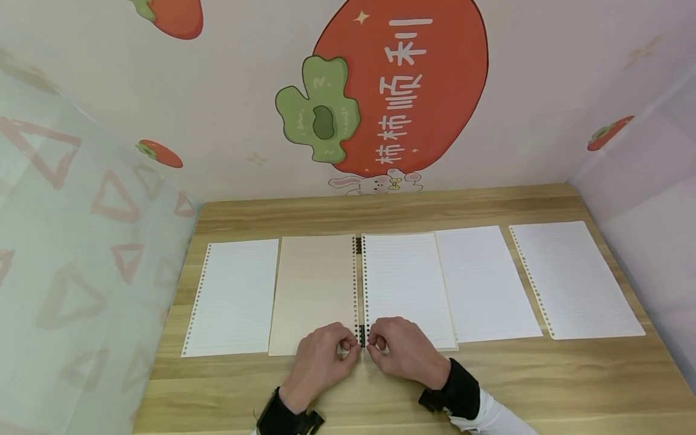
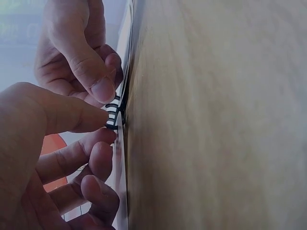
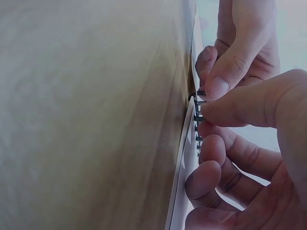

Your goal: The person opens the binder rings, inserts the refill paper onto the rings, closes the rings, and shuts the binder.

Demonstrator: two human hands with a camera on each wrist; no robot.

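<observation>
Seen from above, the lower black binder clip [image 1: 362, 336] sits at the near end of the gap between a beige cover [image 1: 312, 290], at its 10 o'clock, and a lined page stack [image 1: 408, 275], between 1 and 2. The upper clip [image 1: 359, 245] lies at 12.

The left hand [image 1: 322, 356] comes in from 8 o'clock, the right hand [image 1: 409, 350] from between 3 and 4; each pinches the lower clip between thumb and forefinger, the other fingers curled. The hands stand in the way of the inner near corners of cover and stack — the wrist views show just the clip's teeth between the fingertips.

Further out, a white sheet [image 1: 486, 284] at 2 o'clock adjoins the stack (whether it tucks under, I cannot tell). Loose punched sheets lie apart: the right lined sheet [image 1: 582, 278] between 2 and 3, the left lined sheet [image 1: 234, 296] between 9 and 10, all on the wooden table [image 1: 391, 411].

At 12, the wall bears a big red persimmon print [image 1: 451, 78] with white lettering [image 1: 399, 90] turned sideways — 柿柿顺利 — above a rabbit drawing [image 1: 375, 184].
</observation>
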